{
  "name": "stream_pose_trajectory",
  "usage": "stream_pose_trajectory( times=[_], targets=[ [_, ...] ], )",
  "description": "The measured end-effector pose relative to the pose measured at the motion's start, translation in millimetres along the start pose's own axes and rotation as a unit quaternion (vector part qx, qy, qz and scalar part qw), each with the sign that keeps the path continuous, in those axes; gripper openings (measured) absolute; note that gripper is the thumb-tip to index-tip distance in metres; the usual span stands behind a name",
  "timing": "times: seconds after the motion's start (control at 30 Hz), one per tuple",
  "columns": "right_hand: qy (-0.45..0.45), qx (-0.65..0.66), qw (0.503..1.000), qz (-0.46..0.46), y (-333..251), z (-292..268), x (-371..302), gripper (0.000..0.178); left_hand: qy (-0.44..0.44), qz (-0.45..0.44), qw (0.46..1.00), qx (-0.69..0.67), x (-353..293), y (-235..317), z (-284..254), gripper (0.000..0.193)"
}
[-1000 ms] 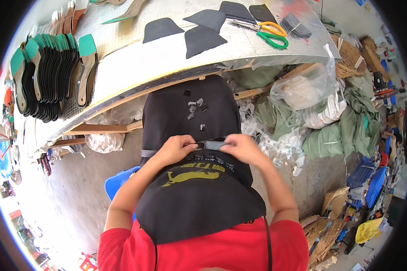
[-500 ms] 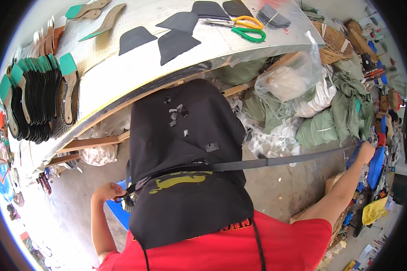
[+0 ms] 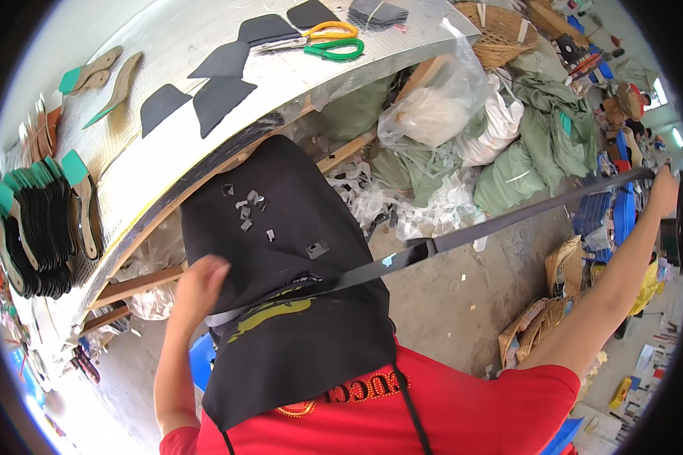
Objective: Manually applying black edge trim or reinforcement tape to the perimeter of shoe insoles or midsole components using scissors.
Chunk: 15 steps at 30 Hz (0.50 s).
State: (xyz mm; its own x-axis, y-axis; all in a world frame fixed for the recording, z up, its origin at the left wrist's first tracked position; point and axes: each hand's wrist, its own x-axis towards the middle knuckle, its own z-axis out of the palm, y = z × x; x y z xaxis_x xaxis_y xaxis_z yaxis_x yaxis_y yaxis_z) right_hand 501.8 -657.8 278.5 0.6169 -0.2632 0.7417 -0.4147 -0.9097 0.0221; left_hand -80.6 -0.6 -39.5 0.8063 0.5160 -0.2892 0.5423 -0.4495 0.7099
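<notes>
Right now, the long dark strap [image 3: 501,221] stretches from the middle of the black apron [image 3: 296,356] far out to the apron's right, where the right hand [image 3: 664,189] grips its end. Near the apron's left edge, the left hand [image 3: 203,282] is raised and blurred; from where I stand, I can't tell whether its fingers hold anything. Small dark scraps [image 3: 250,205] lie scattered over the apron's upper part. Beyond the apron, scissors [image 3: 332,50] and dark cut pieces [image 3: 221,100] rest on the table [image 3: 159,68]. Green-topped handles [image 3: 49,220] stand bunched beyond the apron's left, while a clear plastic bag [image 3: 432,110] sits beyond its right.
</notes>
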Motion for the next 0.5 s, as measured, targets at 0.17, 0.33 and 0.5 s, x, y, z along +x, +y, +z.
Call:
stream_pose_trajectory(
  times=[0.17, 0.33, 0.5],
  targets=[
    [0.016, 0.014, 1.0, -0.01, -4.7, -12.0, 6.9, 0.06, -0.381, 0.167, 0.904, -0.101, 79.3, 132.4, 97.3, 0.051],
    [-0.074, -0.076, 0.994, -0.004, 49.4, -16.9, 29.1, 0.058, -0.577, 0.105, 0.75, -0.307, 87.8, 172.2, 153.3, 0.029],
    [-0.036, -0.009, 0.989, 0.143, 75.2, -4.3, -44.4, 0.057, -0.279, -0.065, 0.923, -0.259, 152.5, 95.9, 156.1, 0.025]
  ],
)
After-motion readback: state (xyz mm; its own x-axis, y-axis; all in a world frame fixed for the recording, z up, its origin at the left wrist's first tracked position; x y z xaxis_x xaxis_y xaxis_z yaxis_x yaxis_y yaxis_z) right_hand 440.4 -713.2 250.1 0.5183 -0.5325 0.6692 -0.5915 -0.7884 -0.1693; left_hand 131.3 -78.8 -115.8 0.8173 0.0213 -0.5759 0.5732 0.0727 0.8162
